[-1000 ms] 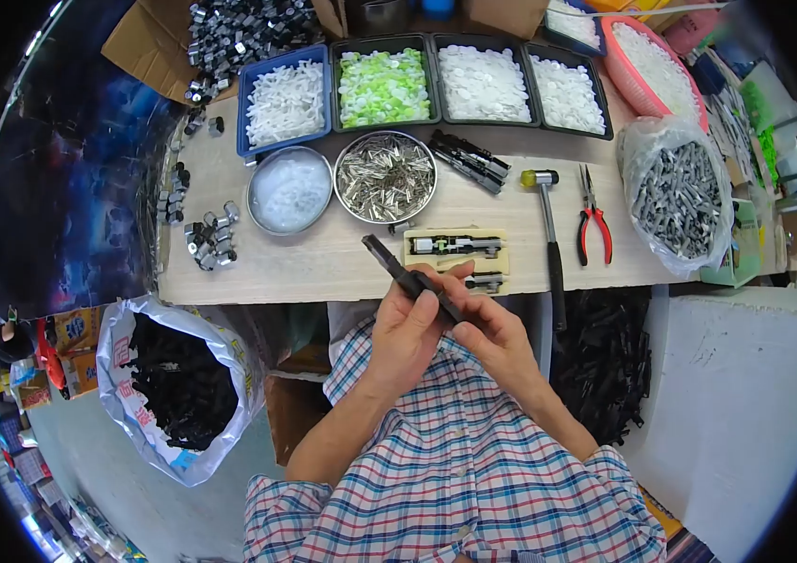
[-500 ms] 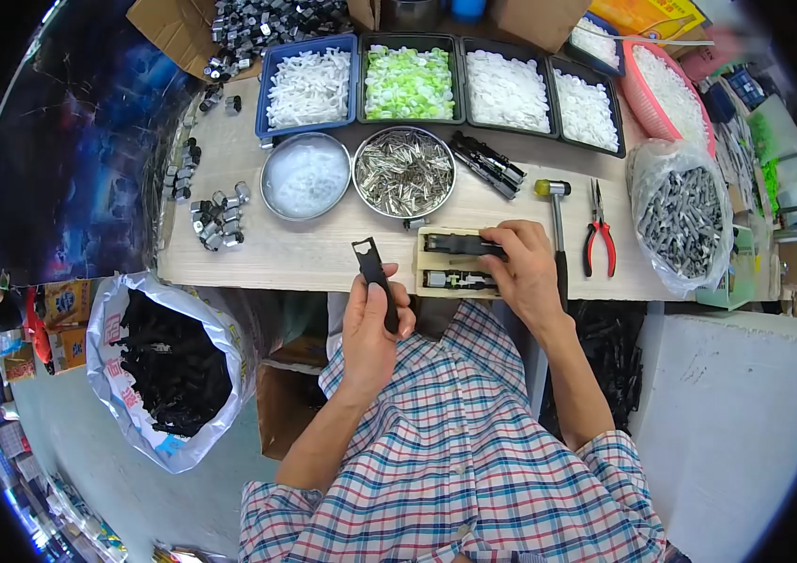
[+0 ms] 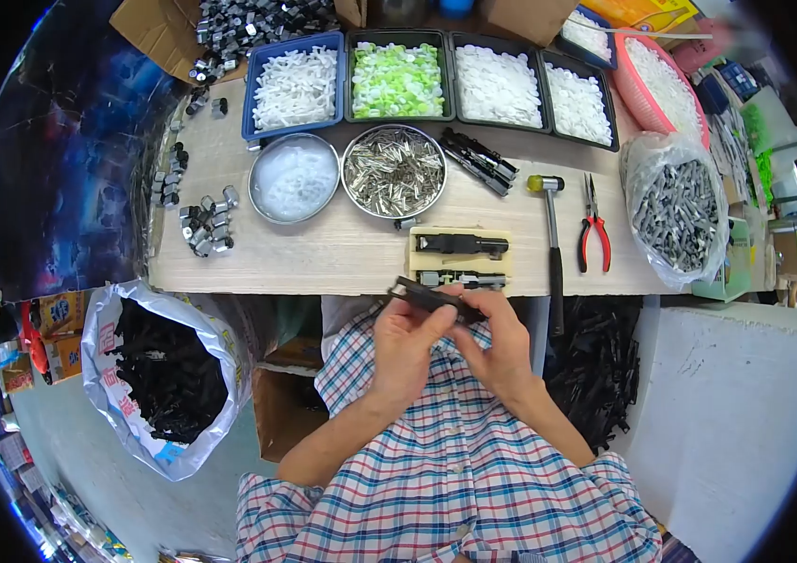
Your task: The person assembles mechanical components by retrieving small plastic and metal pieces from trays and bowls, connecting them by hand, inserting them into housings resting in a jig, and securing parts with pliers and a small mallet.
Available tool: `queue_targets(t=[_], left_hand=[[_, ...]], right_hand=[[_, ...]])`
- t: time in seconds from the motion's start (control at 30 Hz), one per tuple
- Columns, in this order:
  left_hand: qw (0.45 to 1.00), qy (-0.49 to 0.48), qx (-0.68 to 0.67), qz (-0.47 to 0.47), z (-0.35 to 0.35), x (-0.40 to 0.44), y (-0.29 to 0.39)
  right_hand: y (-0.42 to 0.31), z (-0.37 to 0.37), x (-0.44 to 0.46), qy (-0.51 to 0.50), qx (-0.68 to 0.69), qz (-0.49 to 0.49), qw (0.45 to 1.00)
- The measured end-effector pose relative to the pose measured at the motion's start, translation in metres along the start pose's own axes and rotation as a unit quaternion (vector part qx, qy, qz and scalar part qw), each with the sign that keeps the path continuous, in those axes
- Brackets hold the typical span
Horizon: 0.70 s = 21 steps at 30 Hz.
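A black elongated part point(image 3: 426, 297) is held in front of my shirt, just below the table's front edge. My left hand point(image 3: 406, 345) grips it with the thumb along its side. My right hand point(image 3: 495, 340) pinches its right end, fingers closed. Directly beyond both hands lies a cream fixture point(image 3: 410, 258) with two slots. A black part point(image 3: 459, 244) fills the upper slot, and a part with metal pieces point(image 3: 473, 279) sits in the lower one, partly hidden by the hands.
Metal bowls of white material point(image 3: 294, 178) and silver pins point(image 3: 394, 173) stand behind. A hammer point(image 3: 553, 235) and red pliers point(image 3: 593, 230) lie right. Trays point(image 3: 343, 75) line the back; bags of black parts point(image 3: 171, 371) and metal parts point(image 3: 680, 211) flank the table.
My right hand has left the fixture's upper slot, where a black part lies, and has joined my left hand at the held part. That part has turned from upright to nearly level.
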<state>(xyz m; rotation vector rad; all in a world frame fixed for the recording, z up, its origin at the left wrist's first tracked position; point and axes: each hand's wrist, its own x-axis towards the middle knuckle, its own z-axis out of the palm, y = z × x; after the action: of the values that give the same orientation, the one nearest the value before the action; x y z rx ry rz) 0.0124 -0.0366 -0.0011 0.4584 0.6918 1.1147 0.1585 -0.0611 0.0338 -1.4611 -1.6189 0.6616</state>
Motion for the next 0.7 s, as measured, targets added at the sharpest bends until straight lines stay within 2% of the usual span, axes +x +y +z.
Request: queue_targets(t=[0.07,0.1,0.2,0.23,0.33,0.47,0.7], left_hand=[[1.0,-0.009,-0.005,-0.017,0.005,-0.002,-0.006],[0.998,-0.012,0.025,-0.048,0.007,-0.002,0.0],[0.983,0.05,0.177,0.024,-0.002,-0.001,0.002],[0.962,0.052,0.245,0.109,-0.008,0.006,0.003],[0.874,0.032,0.458,0.156,-0.033,0.018,0.017],[0.802,-0.02,0.569,0.183,-0.033,0.029,0.029],[0.808,-0.015,0.557,0.192,-0.037,0.033,0.021]], right_hand=[[0.014,0.004,-0.009,0.024,-0.01,0.025,0.999],[0.018,-0.001,-0.007,0.026,-0.048,-0.015,0.998],[0.025,-0.018,0.005,0.03,-0.126,-0.049,0.99],[0.026,-0.022,0.009,0.027,-0.137,-0.012,0.99],[0.041,-0.03,0.018,0.007,-0.193,-0.039,0.98],[0.051,-0.027,0.021,-0.013,-0.204,-0.049,0.978],[0.054,-0.022,0.021,-0.025,-0.217,-0.044,0.975]])
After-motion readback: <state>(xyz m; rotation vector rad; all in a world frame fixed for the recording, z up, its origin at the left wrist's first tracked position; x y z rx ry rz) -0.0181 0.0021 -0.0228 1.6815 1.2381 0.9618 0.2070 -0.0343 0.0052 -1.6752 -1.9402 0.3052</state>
